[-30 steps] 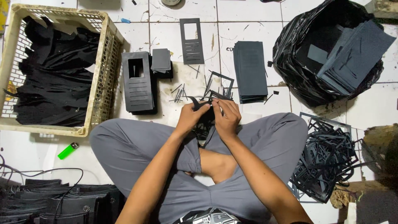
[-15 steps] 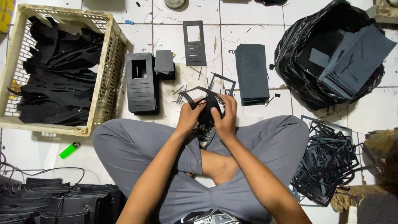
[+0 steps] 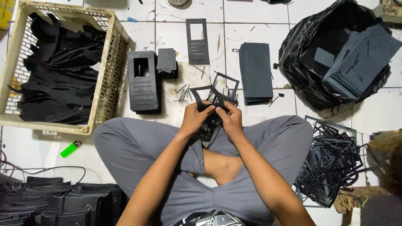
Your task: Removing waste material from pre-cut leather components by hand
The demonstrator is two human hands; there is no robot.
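Observation:
I sit cross-legged on a white tiled floor in grey trousers. My left hand (image 3: pixel 195 117) and my right hand (image 3: pixel 229 118) both grip a black die-cut sheet (image 3: pixel 208 95) held over my knees; its thin frame strips stick out above and below my fingers. The two hands touch each other at the thumbs. Just beyond them on the floor lie small black offcut strips (image 3: pixel 182 94).
A beige plastic crate (image 3: pixel 109 79) of black pieces stands at the left. Stacks of cut black panels (image 3: pixel 143 81) and dark sheets (image 3: pixel 256 77) lie ahead. A black bag (image 3: pixel 305 79) holding sheets is at right, a scrap pile (image 3: pixel 331 161) beside my right knee, a green lighter (image 3: pixel 70 148) at left.
The hands have kept pulling at the black sheet, and its frame strips have bent and shifted between the fingers. The view has drifted slightly.

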